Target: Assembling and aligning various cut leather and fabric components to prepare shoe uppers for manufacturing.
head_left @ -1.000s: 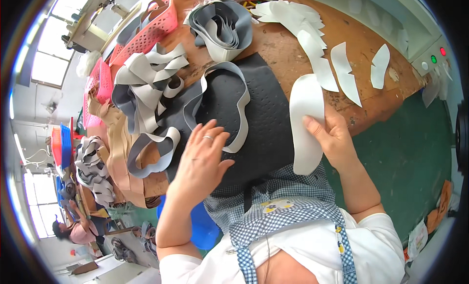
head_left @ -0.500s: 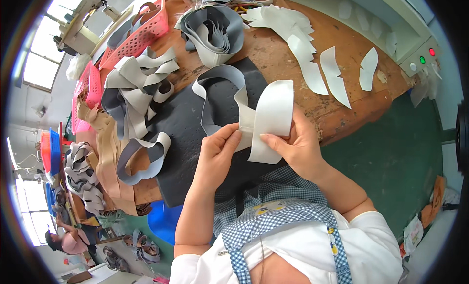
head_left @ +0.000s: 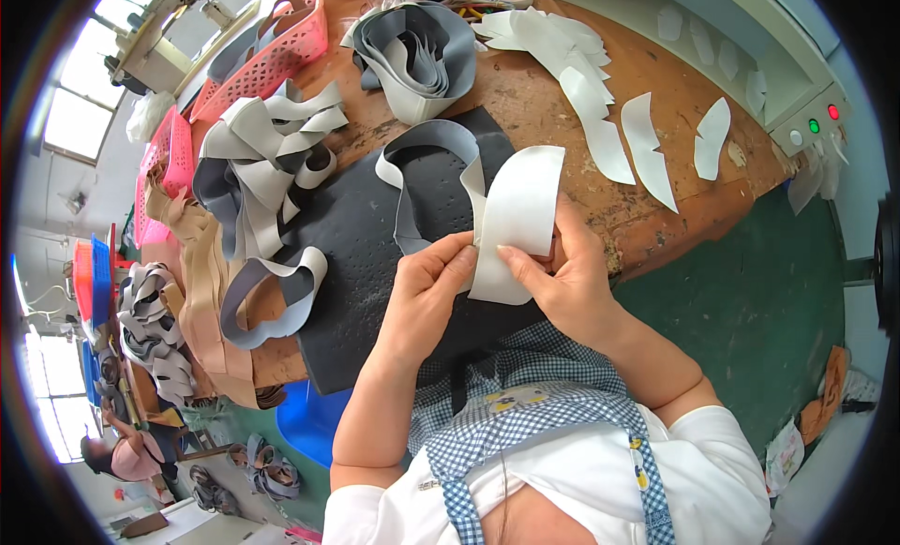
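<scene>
My left hand (head_left: 424,287) pinches a grey band with a pale inner side (head_left: 433,133) at its near end, thumb against forefinger. The band loops away over a black mat (head_left: 352,208). In my right hand (head_left: 577,281) is a white curved sheet piece (head_left: 517,222), thumb on top and the other fingers behind it. The left edge of this sheet meets the band at my left fingertips and covers part of it; whether the two are joined I cannot tell. Another grey loop (head_left: 246,301) lies left of the mat.
A heap of grey and white bands (head_left: 258,170), a nested coil (head_left: 412,62) and pink baskets (head_left: 267,76) stand left and behind. White cut pieces (head_left: 553,44) are stacked far right, with loose ones (head_left: 647,151) nearer. Tan strips (head_left: 208,311) hang over the left edge.
My right hand has moved the white sheet slightly left and away from me, so it covers more of the band. My left hand keeps its pinch.
</scene>
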A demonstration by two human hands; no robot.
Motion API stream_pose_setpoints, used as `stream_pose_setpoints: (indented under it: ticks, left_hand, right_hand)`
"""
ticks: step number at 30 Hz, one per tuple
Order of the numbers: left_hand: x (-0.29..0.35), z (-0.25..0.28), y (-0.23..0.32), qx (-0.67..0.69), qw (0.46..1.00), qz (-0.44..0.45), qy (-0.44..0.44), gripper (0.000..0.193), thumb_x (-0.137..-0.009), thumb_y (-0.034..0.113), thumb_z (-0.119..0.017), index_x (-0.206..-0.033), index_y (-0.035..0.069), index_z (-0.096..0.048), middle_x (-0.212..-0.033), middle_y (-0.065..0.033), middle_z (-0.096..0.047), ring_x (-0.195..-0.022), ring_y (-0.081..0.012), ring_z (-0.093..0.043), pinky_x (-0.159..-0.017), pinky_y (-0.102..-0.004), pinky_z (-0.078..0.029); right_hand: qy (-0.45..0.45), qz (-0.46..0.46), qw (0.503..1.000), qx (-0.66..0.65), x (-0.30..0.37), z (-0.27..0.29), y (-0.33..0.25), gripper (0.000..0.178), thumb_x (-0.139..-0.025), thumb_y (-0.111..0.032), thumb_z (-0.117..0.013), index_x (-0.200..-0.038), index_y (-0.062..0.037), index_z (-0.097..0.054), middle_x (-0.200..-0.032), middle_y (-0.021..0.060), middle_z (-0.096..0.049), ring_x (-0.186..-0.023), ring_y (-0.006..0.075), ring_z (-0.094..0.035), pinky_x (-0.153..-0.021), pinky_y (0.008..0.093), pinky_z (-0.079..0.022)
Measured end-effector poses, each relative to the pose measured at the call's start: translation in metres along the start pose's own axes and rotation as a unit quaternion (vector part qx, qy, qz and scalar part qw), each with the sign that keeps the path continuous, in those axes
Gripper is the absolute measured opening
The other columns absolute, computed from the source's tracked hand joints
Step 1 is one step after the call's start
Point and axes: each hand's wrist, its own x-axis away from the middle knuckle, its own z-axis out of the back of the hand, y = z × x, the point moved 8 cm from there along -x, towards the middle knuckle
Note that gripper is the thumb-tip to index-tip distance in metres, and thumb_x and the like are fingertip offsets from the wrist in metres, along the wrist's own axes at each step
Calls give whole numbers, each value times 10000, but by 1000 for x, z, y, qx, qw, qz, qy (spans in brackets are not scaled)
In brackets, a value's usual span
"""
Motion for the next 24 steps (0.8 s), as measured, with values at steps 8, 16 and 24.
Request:
stream_pose_setpoints:
  ticks: [8,16,24]
  left_hand:
    - [1,3,-6,24,1000,0,-3,302,-1012,141,-546,-1204,-80,-622,-994,-56,-692,-919,-78,-604,-836,-236,-489]
    - [6,5,-16,41,999,-2,25,257,-954,73,-639,-1147,-98,-641,-947,-63,-706,-848,-71,-627,-768,-209,-492]
    - [6,17,-22,124,991,19,41,304,-921,55,-666,-1158,-130,-620,-998,-138,-715,-886,-143,-674,-823,-245,-509]
  right_hand:
    - [19,39,999,25,1,-3,-2,448,-909,33,-628,-1315,29,-438,-1156,116,-613,-1049,163,-640,-890,318,-555]
    - [-3,10,982,188,-10,6,-13,387,-874,-68,-691,-1216,25,-536,-943,90,-690,-818,130,-692,-676,268,-574]
    - [23,11,997,75,-34,17,2,454,-820,-125,-755,-1190,22,-538,-911,145,-702,-821,212,-694,-737,330,-547]
